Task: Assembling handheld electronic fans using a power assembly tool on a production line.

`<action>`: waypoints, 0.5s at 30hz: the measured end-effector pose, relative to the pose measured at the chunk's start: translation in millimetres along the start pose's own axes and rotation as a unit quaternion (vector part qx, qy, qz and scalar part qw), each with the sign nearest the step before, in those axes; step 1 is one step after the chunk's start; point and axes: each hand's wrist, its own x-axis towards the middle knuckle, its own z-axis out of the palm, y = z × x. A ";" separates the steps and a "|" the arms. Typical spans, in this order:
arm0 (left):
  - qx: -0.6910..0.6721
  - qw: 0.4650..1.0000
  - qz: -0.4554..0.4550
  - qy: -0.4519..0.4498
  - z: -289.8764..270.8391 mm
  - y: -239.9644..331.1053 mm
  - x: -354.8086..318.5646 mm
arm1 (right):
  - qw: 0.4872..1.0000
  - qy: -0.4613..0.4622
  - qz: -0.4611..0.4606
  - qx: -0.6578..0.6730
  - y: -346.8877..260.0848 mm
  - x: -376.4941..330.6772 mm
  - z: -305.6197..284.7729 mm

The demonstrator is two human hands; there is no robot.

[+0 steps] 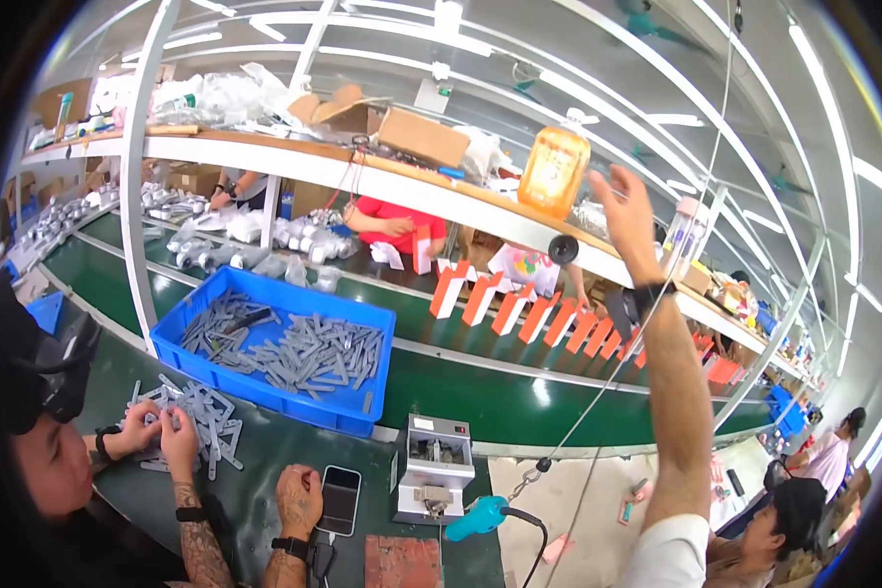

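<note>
My right hand (625, 218) is raised at the shelf, fingers spread and nothing in them. It is just right of a large amber plastic jar (555, 169) with a white cap; whether a fingertip touches it I cannot tell. On the dark green bench my left hand (299, 498) rests with curled fingers; anything inside them is hidden. Close to its right lies a smartphone (340, 498) with a cable plugged in. Farther right stands a small grey machine (433, 470), beside a teal tool (475, 517) hanging from a cable.
A co-worker's hands (171, 441) handle grey plastic strips (216, 416) at left. Behind lies a blue bin (328, 416) of similar strips. Orange-and-white boxes (513, 312) line the green conveyor (461, 367). The shelf edge (451, 201) crosses ahead; a steel cable (612, 377) slants near my right arm.
</note>
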 end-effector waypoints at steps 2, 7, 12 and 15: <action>0.013 1.000 -0.013 0.000 -6.2 2.9 -1.9 | 0.998 -0.022 0.055 -0.035 2.6 22.5 42.8; 0.013 0.999 -0.034 -0.021 0.2 3.0 -6.3 | 0.999 -0.023 0.032 0.001 31.5 23.1 84.1; 0.004 0.998 -0.047 -0.037 -7.9 -4.7 -16.3 | 0.991 -0.019 0.128 0.018 -18.8 9.5 66.3; 0.012 0.996 -0.074 -0.041 -11.8 2.0 -15.0 | 0.992 0.066 0.094 0.042 -7.6 9.7 60.7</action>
